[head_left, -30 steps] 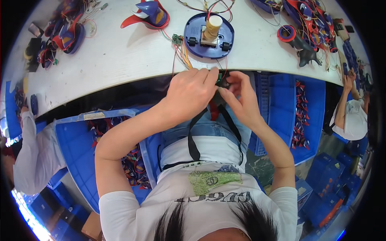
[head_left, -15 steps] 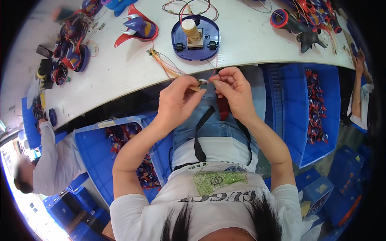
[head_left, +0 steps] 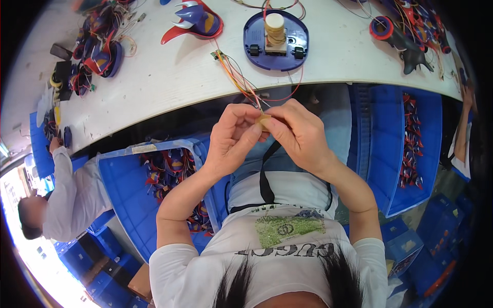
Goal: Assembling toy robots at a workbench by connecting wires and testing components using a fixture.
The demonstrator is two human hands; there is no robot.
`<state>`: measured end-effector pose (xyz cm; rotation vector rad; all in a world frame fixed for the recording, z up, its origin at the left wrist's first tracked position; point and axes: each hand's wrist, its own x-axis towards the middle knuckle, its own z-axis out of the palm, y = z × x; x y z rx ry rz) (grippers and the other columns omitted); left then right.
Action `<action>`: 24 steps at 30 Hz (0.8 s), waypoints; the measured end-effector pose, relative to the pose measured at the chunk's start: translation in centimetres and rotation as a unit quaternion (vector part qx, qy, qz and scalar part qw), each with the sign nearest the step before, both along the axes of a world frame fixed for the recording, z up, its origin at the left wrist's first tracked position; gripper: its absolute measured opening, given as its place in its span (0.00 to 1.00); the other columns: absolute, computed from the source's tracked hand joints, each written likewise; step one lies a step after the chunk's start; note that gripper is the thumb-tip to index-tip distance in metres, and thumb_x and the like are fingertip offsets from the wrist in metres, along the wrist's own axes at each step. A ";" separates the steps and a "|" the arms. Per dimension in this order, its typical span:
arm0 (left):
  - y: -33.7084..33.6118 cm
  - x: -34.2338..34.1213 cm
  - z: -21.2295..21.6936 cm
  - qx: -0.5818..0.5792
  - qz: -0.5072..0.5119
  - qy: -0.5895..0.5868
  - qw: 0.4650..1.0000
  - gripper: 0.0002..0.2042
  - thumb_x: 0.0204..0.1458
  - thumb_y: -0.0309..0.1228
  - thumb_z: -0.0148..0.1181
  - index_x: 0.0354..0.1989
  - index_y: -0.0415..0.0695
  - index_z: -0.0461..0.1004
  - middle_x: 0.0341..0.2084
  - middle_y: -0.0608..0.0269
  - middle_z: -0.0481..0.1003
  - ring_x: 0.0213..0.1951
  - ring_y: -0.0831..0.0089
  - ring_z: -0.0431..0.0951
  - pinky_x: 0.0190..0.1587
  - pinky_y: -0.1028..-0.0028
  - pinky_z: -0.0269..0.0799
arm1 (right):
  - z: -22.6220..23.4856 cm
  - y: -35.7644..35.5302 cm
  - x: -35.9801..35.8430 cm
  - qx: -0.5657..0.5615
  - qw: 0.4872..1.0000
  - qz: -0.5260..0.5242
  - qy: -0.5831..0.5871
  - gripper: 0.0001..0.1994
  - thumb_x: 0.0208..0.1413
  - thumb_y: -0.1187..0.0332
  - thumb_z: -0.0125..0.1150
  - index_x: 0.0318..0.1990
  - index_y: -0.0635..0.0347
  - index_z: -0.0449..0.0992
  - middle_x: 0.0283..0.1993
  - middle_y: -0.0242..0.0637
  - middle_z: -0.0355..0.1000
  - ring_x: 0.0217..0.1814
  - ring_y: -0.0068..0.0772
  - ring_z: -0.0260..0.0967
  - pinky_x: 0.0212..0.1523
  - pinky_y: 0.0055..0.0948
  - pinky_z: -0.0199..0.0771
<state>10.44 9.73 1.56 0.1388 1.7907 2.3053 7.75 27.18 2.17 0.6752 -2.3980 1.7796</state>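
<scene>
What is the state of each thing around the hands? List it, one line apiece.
Left hand: fingers curled, tips at the tan piece; exact grip unclear
Right hand: pinching the tan piece
Tan piece: held off the table
Wires: loose, running from board to hands
Green board: lying on the table
Purple base: flat, tan stack upright on it
Left blue bin: open, holding parts
Right blue bin: open, holding parts

A small tan piece [head_left: 263,119], possibly tape, is meeting the near ends of several thin red, orange and pale wires [head_left: 231,73], which are running slackly from a green circuit board [head_left: 217,54] on the white tabletop [head_left: 154,77] and crossing its front edge.
</scene>
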 end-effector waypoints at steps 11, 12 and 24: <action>-3.2 -1.9 1.3 -0.342 0.070 0.123 0.929 0.15 0.51 0.17 0.53 0.49 0.36 0.67 0.31 0.60 0.71 0.27 0.73 0.70 0.33 0.80 0.67 | -1.5 2.8 2.8 -0.031 0.994 0.018 -0.105 0.10 0.54 0.79 0.55 0.44 0.66 0.72 0.35 0.35 0.67 0.29 0.23 0.59 0.30 0.18 0.60; -4.0 -3.0 1.3 -0.465 0.127 0.247 0.841 0.15 0.50 0.17 0.55 0.48 0.35 0.68 0.31 0.58 0.71 0.27 0.71 0.70 0.33 0.79 0.66 | -2.0 3.8 3.3 -0.072 0.990 -0.010 -0.124 0.12 0.54 0.78 0.55 0.46 0.65 0.71 0.37 0.35 0.67 0.30 0.22 0.60 0.31 0.17 0.61; -4.7 -11.4 0.9 -0.446 0.038 0.187 0.875 0.10 0.53 0.27 0.57 0.41 0.35 0.75 0.31 0.59 0.71 0.30 0.73 0.69 0.33 0.79 0.65 | -12.1 -2.1 -1.7 -0.110 0.959 0.080 -0.250 0.29 0.50 0.79 0.63 0.61 0.63 0.60 0.54 0.41 0.67 0.44 0.24 0.68 0.44 0.20 0.69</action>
